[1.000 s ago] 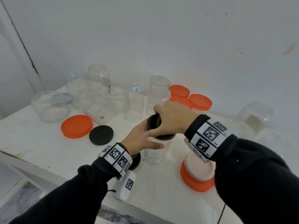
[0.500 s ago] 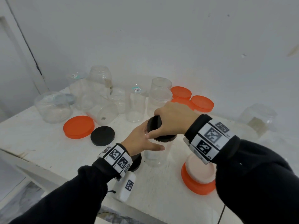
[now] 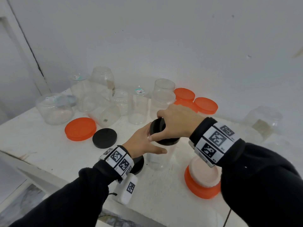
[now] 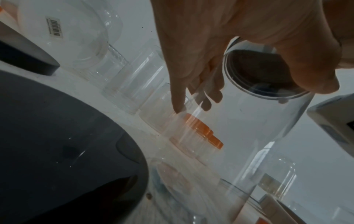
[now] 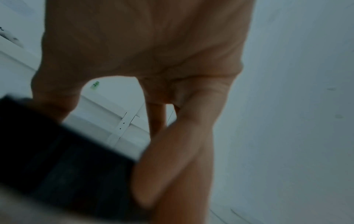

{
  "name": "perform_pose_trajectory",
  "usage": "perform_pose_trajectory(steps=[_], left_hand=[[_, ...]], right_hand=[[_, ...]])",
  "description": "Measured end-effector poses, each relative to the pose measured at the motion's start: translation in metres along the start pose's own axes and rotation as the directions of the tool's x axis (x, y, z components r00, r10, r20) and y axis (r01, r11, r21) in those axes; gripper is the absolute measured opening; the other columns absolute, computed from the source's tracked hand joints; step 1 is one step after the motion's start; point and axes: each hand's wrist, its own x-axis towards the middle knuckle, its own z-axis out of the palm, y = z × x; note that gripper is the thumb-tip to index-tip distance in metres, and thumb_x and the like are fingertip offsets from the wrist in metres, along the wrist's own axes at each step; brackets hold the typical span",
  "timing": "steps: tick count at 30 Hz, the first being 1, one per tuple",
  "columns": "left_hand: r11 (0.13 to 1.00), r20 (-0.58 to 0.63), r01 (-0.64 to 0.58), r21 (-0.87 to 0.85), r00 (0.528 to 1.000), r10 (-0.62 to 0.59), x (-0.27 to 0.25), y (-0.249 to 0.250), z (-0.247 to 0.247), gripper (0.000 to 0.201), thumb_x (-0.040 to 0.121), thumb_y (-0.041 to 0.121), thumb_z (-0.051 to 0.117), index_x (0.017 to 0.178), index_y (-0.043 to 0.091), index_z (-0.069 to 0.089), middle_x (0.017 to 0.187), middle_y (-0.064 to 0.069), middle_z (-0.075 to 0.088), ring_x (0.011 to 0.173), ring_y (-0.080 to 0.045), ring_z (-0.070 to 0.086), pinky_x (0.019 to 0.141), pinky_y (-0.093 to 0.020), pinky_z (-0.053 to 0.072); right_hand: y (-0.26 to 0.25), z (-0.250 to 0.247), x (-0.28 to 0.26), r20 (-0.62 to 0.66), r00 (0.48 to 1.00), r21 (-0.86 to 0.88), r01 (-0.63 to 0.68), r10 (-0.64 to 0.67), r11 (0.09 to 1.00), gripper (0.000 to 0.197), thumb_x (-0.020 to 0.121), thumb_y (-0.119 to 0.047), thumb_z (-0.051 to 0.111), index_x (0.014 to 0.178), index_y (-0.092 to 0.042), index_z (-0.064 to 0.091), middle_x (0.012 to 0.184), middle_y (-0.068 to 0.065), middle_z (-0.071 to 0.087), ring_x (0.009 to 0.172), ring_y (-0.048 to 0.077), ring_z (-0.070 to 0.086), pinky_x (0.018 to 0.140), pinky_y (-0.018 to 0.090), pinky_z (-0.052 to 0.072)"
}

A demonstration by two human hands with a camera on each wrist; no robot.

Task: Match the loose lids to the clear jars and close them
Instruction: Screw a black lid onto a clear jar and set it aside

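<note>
A clear upright jar (image 3: 159, 158) stands near the middle of the white table (image 3: 41, 145). My left hand (image 3: 145, 144) wraps around its upper wall, thumb at the front. On the jar's mouth sits a black lid (image 3: 161, 132), gripped from above by my right hand (image 3: 173, 122). In the left wrist view the black lid (image 4: 262, 74) shows through the jar's (image 4: 256, 136) wall, with my left hand (image 4: 220, 50) around the jar. The right wrist view is blurred; my right hand (image 5: 138, 94) grips the black lid (image 5: 63, 159).
Loose lids lie on the table: an orange one (image 3: 80, 128), a black one (image 3: 105, 138), another black one (image 3: 137, 164) under my left wrist. An orange lid with a pale disc (image 3: 203, 184) sits front right. Several clear jars (image 3: 137, 107) and orange-lidded jars (image 3: 205, 105) line the back wall.
My right hand has turned slightly on the black lid, thumb shifting toward the left. The jar and my left hand stay in place.
</note>
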Motion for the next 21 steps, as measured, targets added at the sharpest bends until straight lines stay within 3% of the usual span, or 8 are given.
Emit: perform_pose_trajectory(steps=[3,5,9,14,16,18,19,21], left_hand=[[1.0,0.007,0.002,0.025,1.0,-0.002,0.001,-0.001,-0.003,0.069,0.061,0.011,0.086,0.111,0.04,0.048,0.112,0.016,0.061,0.106,0.008,0.054,0.083,-0.006,0.042],[0.999,0.016,0.008,0.034,1.0,-0.009,0.002,-0.001,-0.004,0.069,0.06,0.013,0.086,0.11,0.041,0.048,0.111,0.016,0.061,0.105,0.008,0.054,0.085,-0.008,0.042],[1.0,0.009,-0.002,0.016,1.0,0.002,0.002,-0.001,-0.003,0.07,0.058,0.013,0.087,0.109,0.041,0.047,0.109,0.018,0.061,0.104,0.01,0.054,0.084,-0.007,0.042],[1.0,0.014,0.006,-0.027,1.0,-0.005,0.001,-0.004,-0.001,0.072,0.054,0.018,0.084,0.116,0.033,0.051,0.115,0.009,0.063,0.109,-0.002,0.057,0.092,-0.02,0.045],[1.0,0.024,0.002,-0.016,1.0,-0.002,0.002,-0.003,-0.002,0.073,0.054,0.02,0.084,0.117,0.033,0.05,0.115,0.01,0.062,0.109,-0.001,0.056,0.091,-0.019,0.045],[1.0,0.028,0.002,0.009,1.0,-0.002,0.002,-0.002,-0.004,0.071,0.054,0.021,0.084,0.113,0.038,0.049,0.112,0.014,0.062,0.107,0.004,0.055,0.088,-0.013,0.044],[1.0,0.029,0.004,0.014,1.0,-0.004,0.002,-0.001,-0.005,0.069,0.054,0.02,0.085,0.11,0.039,0.049,0.11,0.015,0.061,0.105,0.005,0.055,0.087,-0.012,0.043],[1.0,0.032,0.003,0.012,0.999,-0.003,0.003,-0.002,-0.006,0.07,0.057,0.013,0.087,0.108,0.041,0.049,0.11,0.014,0.061,0.105,0.006,0.055,0.087,-0.01,0.042]], right_hand=[[0.01,-0.011,-0.002,0.258,0.96,0.098,0.088,-0.111,0.991,0.077,0.075,-0.058,0.066,0.14,-0.032,0.034,0.114,-0.002,0.043,0.102,0.018,0.048,0.084,0.031,0.046],[0.012,-0.014,-0.003,0.294,0.931,0.201,0.163,-0.219,0.966,0.077,0.074,-0.038,0.075,0.14,-0.038,0.034,0.124,-0.004,0.037,0.109,0.016,0.045,0.089,0.029,0.045],[0.008,-0.01,-0.004,0.114,0.98,0.134,0.146,-0.162,0.98,0.065,0.069,-0.049,0.074,0.128,-0.034,0.05,0.087,-0.013,0.042,0.078,0.006,0.045,0.064,0.018,0.04],[-0.002,0.005,-0.002,-0.086,0.996,0.007,0.0,0.0,1.0,0.066,0.069,-0.075,0.056,0.098,-0.016,0.064,0.066,-0.006,0.05,0.058,0.008,0.045,0.05,0.023,0.033],[0.003,0.004,-0.003,-0.021,1.0,-0.013,-0.002,0.002,1.0,0.071,0.07,-0.076,0.053,0.117,-0.022,0.058,0.085,-0.004,0.057,0.073,0.011,0.052,0.059,0.024,0.04],[0.01,-0.003,-0.006,0.184,0.979,0.101,0.067,-0.085,0.993,0.076,0.074,-0.064,0.061,0.139,-0.034,0.036,0.119,-0.002,0.048,0.102,0.014,0.05,0.079,0.026,0.044],[0.013,-0.006,-0.006,0.257,0.955,0.178,0.108,-0.152,0.978,0.078,0.075,-0.053,0.068,0.142,-0.038,0.03,0.128,-0.004,0.04,0.11,0.015,0.047,0.085,0.025,0.042],[0.014,-0.006,-0.006,0.252,0.942,0.234,0.164,-0.223,0.958,0.077,0.073,-0.038,0.075,0.139,-0.042,0.034,0.125,-0.007,0.038,0.107,0.013,0.046,0.08,0.02,0.041]])
